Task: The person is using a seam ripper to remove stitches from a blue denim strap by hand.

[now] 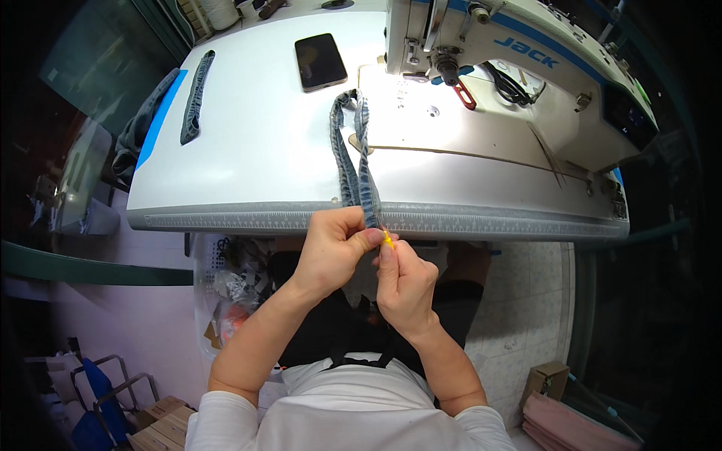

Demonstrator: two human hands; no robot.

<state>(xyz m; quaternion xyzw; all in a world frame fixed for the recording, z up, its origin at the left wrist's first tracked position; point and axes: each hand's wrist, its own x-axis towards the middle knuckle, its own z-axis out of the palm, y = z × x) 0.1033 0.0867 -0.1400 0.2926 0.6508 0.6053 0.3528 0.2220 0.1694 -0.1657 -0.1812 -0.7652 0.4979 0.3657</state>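
A looped strip of blue denim stretches over the table's front edge, its near end pinched in my left hand, fingers closed. Right beside it, my right hand is closed on a small yellow piece that touches the strip's end. Most of this yellow piece is covered by my fingers, so its kind does not show. The far part of the loop lies on the white tabletop, near the sewing machine's plate. Another folded denim strip lies apart at the table's left.
A sewing machine fills the right rear, with a red-handled tool, black cable and tweezers by it. A phone lies behind the loop. A ruler strip edges the table; denim cloth hangs at left.
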